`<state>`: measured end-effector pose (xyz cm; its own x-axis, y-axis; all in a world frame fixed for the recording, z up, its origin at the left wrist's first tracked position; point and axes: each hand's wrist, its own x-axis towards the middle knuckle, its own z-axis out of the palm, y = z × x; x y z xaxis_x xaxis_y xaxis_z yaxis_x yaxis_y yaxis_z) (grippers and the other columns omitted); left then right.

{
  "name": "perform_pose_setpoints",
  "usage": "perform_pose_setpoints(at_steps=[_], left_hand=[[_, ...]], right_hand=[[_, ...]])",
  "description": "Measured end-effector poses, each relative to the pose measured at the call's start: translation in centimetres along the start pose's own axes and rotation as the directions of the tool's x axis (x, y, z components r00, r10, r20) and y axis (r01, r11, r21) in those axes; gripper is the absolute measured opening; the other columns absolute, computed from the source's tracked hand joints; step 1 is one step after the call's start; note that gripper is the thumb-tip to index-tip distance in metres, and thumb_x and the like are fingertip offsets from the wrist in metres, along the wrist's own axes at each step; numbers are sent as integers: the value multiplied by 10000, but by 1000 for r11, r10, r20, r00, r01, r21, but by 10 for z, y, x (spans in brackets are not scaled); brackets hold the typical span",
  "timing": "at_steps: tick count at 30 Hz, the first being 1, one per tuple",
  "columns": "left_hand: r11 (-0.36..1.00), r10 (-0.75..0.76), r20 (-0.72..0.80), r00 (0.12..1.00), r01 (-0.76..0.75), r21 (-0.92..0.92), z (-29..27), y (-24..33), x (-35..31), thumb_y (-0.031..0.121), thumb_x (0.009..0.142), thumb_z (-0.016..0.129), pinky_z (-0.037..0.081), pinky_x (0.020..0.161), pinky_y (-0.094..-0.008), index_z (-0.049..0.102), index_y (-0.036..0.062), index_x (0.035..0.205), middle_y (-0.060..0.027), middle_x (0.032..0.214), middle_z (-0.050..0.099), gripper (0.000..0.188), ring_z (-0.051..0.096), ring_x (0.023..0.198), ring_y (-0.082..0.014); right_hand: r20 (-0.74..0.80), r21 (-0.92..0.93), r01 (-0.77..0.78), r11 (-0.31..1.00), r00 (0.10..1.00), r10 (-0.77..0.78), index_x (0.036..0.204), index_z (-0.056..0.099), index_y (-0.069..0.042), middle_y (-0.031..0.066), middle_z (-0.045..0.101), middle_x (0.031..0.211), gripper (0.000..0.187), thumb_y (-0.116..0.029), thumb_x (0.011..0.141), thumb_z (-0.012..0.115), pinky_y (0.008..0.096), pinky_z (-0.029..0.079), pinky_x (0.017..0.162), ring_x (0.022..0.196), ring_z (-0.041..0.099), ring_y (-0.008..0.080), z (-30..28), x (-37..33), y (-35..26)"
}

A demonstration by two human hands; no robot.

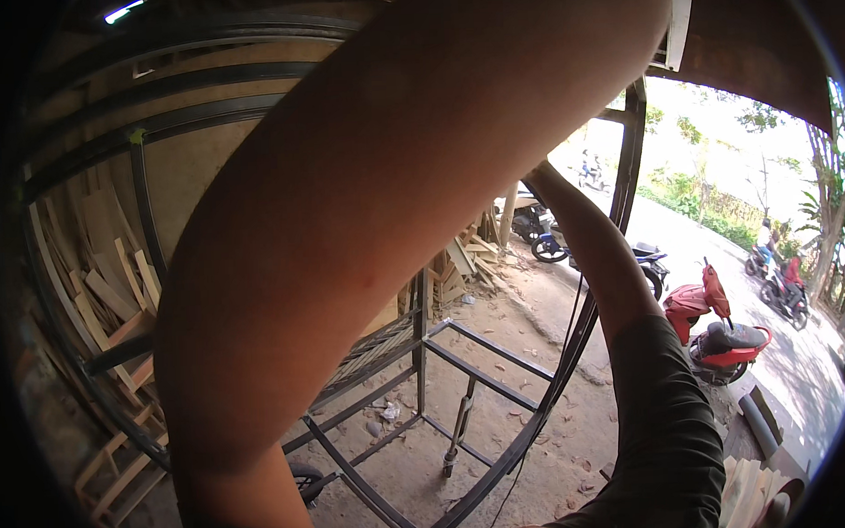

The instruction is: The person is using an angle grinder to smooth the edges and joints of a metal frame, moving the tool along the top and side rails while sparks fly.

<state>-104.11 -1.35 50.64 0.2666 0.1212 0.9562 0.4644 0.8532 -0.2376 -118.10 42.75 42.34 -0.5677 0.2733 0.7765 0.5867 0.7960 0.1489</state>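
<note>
My bare left arm (365,219) fills the middle of the head view, bent at the lower left and rising past the upper edge; its hand is out of view. From the lower right comes my right arm (598,239), in a dark sleeve, raised toward the frame's upright bars. Its hand is hidden behind the left arm, so its fingers and anything in them do not show. Around both arms stands a large dark metal frame (482,372) of welded bars. A thin dark cable (516,489) hangs beside its right side.
Wood offcuts (107,284) lean against the wall at left, with more piled behind the frame. A short leg with a small wheel (459,430) stands inside the frame. At right, a red scooter (723,333) is parked by the road (780,363), where riders pass.
</note>
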Motion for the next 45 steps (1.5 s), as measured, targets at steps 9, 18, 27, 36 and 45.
perform_pose_setpoints(at_steps=[9,18,27,36,45], left_hand=[[1000,4,-2,1000,-4,24,-6,6,4,598,881,662,486,928,-416,737,-3,907,-126,856,724,606,684,934,-247],[996,20,5,1000,-20,90,-6,8,7,600,877,666,486,915,-408,738,-4,899,-125,848,724,609,685,921,-245],[995,2,19,1000,-4,102,-4,6,5,602,873,670,486,903,-399,738,-5,892,-123,839,723,612,685,907,-242],[982,31,24,999,-35,186,-3,31,20,605,868,674,486,891,-390,738,-6,884,-122,830,722,614,685,893,-239],[971,160,-139,977,-130,199,13,29,32,599,842,703,456,868,-420,688,-23,843,-136,808,670,622,630,875,-278]], right_hand=[[42,-58,-39,998,998,41,1401,381,12,121,695,1215,680,-307,888,692,389,559,933,1112,695,289,45,31,49],[184,95,-193,977,968,173,1418,455,-46,156,687,1219,583,-325,935,625,410,541,961,1136,684,316,-1,11,2],[-41,200,-210,957,974,222,1284,426,55,225,698,1130,669,-228,795,784,446,559,909,1082,696,363,-51,-7,24],[-146,987,121,109,956,255,1204,598,-1,104,678,938,510,-275,818,789,339,574,644,784,693,209,-18,-1,73],[55,995,-79,67,952,301,1108,618,6,121,661,840,459,-318,825,777,361,577,579,628,679,226,-51,8,45]])
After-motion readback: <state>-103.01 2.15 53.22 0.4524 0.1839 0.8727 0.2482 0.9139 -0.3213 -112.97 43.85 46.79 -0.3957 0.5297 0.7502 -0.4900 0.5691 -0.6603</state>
